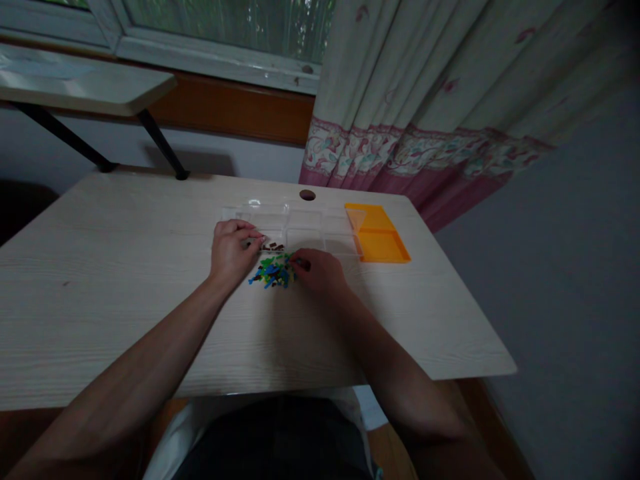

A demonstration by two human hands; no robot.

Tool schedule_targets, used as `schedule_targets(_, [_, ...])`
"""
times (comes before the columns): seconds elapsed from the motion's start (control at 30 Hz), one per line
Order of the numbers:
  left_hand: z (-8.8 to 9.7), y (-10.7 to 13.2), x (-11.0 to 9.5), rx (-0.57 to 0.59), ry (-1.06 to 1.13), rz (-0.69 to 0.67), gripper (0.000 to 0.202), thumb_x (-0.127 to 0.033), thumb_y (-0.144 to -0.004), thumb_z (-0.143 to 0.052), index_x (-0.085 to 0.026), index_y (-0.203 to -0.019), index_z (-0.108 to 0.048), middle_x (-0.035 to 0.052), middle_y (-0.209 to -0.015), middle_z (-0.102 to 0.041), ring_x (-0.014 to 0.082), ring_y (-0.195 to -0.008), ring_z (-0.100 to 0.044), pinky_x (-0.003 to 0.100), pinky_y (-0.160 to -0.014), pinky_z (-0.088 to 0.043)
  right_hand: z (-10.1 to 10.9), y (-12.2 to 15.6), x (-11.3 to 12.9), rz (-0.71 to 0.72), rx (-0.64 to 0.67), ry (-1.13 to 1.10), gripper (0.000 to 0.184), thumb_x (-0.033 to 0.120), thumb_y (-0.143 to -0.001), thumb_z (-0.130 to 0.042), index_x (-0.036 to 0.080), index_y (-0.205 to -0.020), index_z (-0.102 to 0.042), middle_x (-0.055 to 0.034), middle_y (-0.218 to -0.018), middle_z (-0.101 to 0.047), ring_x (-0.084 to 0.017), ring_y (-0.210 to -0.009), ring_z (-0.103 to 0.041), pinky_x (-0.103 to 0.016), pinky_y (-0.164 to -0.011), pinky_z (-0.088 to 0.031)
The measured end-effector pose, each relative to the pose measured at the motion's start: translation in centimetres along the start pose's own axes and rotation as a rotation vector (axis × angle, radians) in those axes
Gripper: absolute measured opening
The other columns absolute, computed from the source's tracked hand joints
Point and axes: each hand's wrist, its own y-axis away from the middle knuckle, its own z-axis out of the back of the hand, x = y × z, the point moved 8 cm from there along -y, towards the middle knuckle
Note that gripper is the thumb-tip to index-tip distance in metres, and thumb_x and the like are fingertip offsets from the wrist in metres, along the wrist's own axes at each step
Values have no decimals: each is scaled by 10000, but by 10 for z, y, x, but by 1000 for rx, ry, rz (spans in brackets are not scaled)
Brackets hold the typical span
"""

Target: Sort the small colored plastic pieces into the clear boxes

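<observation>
A small heap of coloured plastic pieces (273,271), blue, green and yellow, lies on the pale wooden table (125,280). Just behind it stands a clear compartment box (300,223); one near compartment holds a few dark brown pieces (273,247). My left hand (231,251) rests at the box's near edge, its fingertips pinched beside the brown pieces; what they hold is too small to tell. My right hand (320,270) sits at the heap's right side with its fingers curled onto a dark piece.
An orange lid (377,233) lies open at the box's right end. A round cable hole (307,195) is in the table's far edge. Behind are a curtain (425,100), a window and another table (75,83) at the far left.
</observation>
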Motion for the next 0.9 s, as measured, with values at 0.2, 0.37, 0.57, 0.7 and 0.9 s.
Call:
schedule_targets(0.2, [-1, 1, 0, 12, 13, 26, 76, -312, -822, -715, -237, -819, -730, 62, -940, -660, 259, -985, -544, 518, -902, -453, -5, 3, 8, 90, 68, 126, 287, 314, -915, -538, 294, -1153, -698, -21, -1151, -706, -192, -1009, -644, -271, -814, -471])
schedule_targets(0.37, [-2, 1, 1, 14, 28, 32, 89, -319, -815, -717, -231, -822, -731, 70, -933, -647, 266, -979, -539, 519, -897, -452, -8, 4, 10, 99, 109, 157, 306, 325, -929, -524, 310, -1190, -684, -17, -1170, -705, -197, -1038, -647, -277, -846, -480])
schedule_targets(0.57, [1, 2, -1, -36, 9, -17, 85, -311, -814, -717, -226, -809, -718, 59, -910, -653, 249, -950, -551, 490, -871, -458, -10, 4, 12, 132, 124, 166, 292, 318, -941, -512, 310, -1167, -698, -15, -1149, -713, -200, -1038, -650, -281, -857, -481])
schedule_targets(0.7, [1, 2, 2, -33, -5, 2, 86, -309, -811, -722, -223, -804, -720, 56, -896, -649, 249, -945, -555, 484, -877, -456, -11, 4, 12, 140, 120, 157, 292, 326, -946, -512, 300, -1173, -694, -16, -1168, -707, -199, -1050, -649, -284, -863, -482])
schedule_targets(0.9, [1, 2, 6, -40, -24, 12, 142, -359, -841, -686, -231, -809, -739, 47, -908, -667, 254, -952, -551, 457, -854, -458, -11, 4, 13, 137, 128, 159, 275, 334, -947, -516, 298, -1147, -702, -15, -1158, -713, -202, -1045, -651, -287, -860, -481])
